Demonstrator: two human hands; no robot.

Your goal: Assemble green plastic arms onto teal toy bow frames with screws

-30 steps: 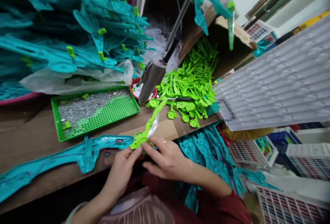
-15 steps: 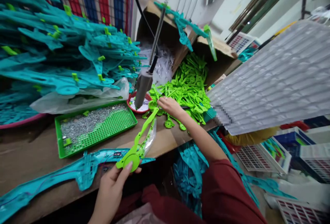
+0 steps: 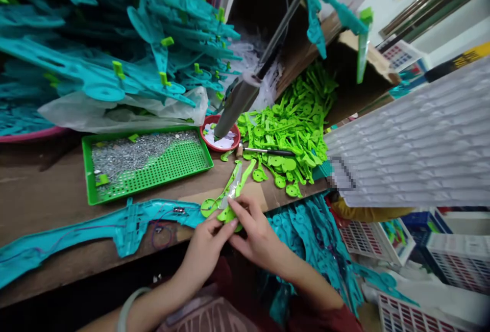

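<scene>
My left hand and my right hand meet at the near edge of the wooden bench. Both pinch a bright green plastic piece with a long arm and round ends; a clear strip lies along it. A long teal plastic shell with thin wires lies flat on the bench, just left of my hands. Behind my hands, a heap of loose green pieces spreads out of a cardboard box.
A green tray holding small metal bits sits mid-bench. A grey hanging tool points into a red dish. Stacked teal shells fill the back left. A white ribbed sheet and baskets of colour cards stand right.
My right hand has come back from the green heap to the piece in my left hand. Both hands now hold green pieces together at the bench edge. The view has tilted down.
</scene>
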